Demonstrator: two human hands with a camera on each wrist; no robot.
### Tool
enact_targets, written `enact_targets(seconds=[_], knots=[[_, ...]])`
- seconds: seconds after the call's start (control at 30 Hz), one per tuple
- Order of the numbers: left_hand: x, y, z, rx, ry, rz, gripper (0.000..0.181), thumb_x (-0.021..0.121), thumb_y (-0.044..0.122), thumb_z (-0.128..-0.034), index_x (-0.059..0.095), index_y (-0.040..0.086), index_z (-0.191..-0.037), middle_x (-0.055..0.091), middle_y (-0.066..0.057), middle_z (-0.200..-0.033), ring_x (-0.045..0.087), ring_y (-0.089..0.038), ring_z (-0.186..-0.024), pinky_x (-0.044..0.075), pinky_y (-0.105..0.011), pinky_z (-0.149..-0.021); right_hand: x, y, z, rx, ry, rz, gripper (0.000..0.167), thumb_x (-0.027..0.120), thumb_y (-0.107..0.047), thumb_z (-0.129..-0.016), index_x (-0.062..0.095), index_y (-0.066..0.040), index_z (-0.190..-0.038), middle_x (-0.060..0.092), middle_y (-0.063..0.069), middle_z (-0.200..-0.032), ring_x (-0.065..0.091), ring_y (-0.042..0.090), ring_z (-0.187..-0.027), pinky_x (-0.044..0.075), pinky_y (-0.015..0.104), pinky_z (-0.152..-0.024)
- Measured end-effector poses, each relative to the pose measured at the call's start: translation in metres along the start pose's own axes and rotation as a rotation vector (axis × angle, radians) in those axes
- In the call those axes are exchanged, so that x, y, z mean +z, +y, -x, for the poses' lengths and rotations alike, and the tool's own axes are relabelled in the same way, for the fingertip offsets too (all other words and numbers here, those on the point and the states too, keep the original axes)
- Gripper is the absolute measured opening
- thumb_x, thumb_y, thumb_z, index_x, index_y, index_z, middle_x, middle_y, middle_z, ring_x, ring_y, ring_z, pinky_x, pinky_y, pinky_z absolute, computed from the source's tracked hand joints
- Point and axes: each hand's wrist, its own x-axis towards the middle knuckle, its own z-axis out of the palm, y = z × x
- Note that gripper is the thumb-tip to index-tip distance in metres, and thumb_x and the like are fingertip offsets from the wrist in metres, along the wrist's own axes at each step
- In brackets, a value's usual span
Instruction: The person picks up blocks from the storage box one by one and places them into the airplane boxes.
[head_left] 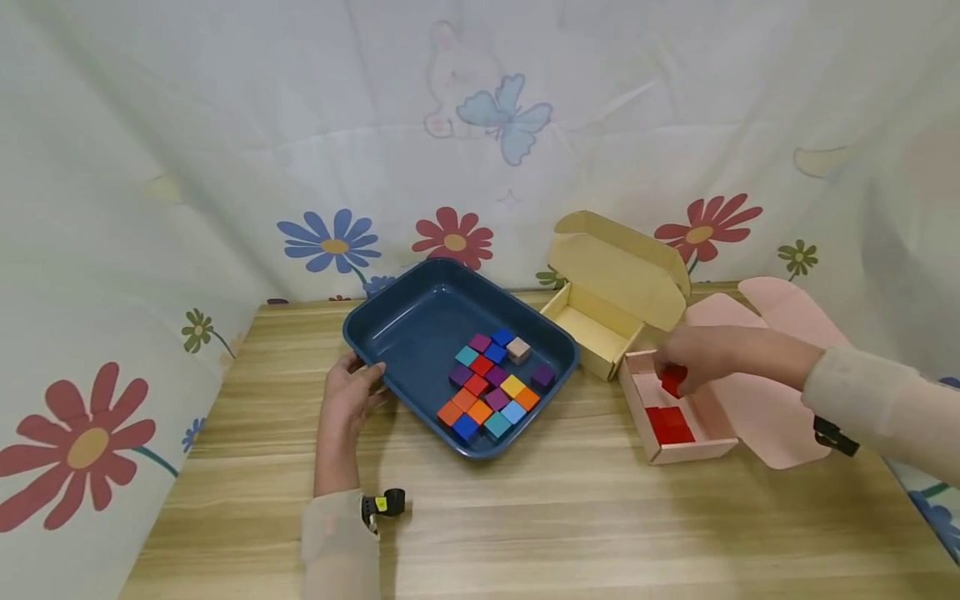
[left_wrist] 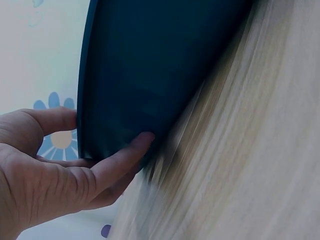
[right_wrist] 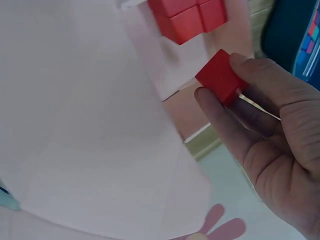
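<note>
My left hand (head_left: 348, 396) grips the near left edge of a dark blue tray (head_left: 408, 337), thumb at the rim and fingers against the outer side, as the left wrist view shows. Many small coloured cubes (head_left: 495, 377) lie in the right part of this tray. Over an open pink box (head_left: 697, 452) on the right, my right hand (head_left: 701, 354) pinches a red cube (right_wrist: 221, 77) between thumb and fingers. Several more red cubes (head_left: 670, 425) sit together at the near end of the pink box, apart from the held one.
Behind, between tray and pink box, stands an open yellow box (head_left: 592, 329) with its lid raised. The pink box's lid (head_left: 780, 408) spreads out to the right. A flower-printed curtain (head_left: 495, 192) hangs behind the wooden table (head_left: 540, 525).
</note>
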Motion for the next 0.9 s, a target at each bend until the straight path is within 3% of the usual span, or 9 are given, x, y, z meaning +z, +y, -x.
enact_targets(seconds=[0.33,0.53,0.8,0.9], knots=[[-0.001,0.001,0.000,0.002,0.005,-0.012,0.071,0.056,0.005,-0.1025,0.016,0.000,-0.160,0.026,-0.019,-0.159,0.050,-0.035,-0.130,0.055,-0.039,-0.097,0.015,0.012,0.007,0.098,-0.094,-0.073,0.019,0.079,-0.005,-0.084,0.064,-0.012,-0.093,0.056,-0.006,-0.079,0.049,0.011,-0.073,0.046,0.024,-0.065],[0.000,0.000,0.000,0.001,0.017,0.009,0.069,0.056,0.003,-0.1017,0.019,0.000,-0.160,0.028,-0.018,-0.156,0.053,-0.032,-0.126,0.056,-0.038,-0.095,0.021,0.012,0.007,0.053,-0.077,-0.016,0.021,0.077,-0.001,-0.083,0.062,-0.014,-0.087,0.053,-0.009,-0.074,0.047,0.009,-0.068,0.043,0.023,-0.061],[0.000,-0.001,0.000,-0.008,0.009,0.003,0.071,0.056,0.003,-0.1017,0.016,0.002,-0.161,0.024,-0.019,-0.159,0.049,-0.034,-0.131,0.055,-0.039,-0.097,0.025,0.000,0.007,0.170,-0.144,-0.056,0.017,0.077,-0.007,-0.087,0.062,-0.015,-0.085,0.055,-0.006,-0.071,0.049,0.011,-0.067,0.041,0.024,-0.063],[0.000,0.001,0.000,-0.006,0.004,0.008,0.071,0.056,0.003,-0.1015,0.017,0.002,-0.161,0.025,-0.019,-0.159,0.049,-0.034,-0.130,0.055,-0.039,-0.097,0.027,-0.003,0.009,0.164,-0.156,0.022,0.020,0.079,-0.008,-0.084,0.061,-0.017,-0.082,0.054,-0.008,-0.070,0.049,0.010,-0.065,0.041,0.024,-0.062]])
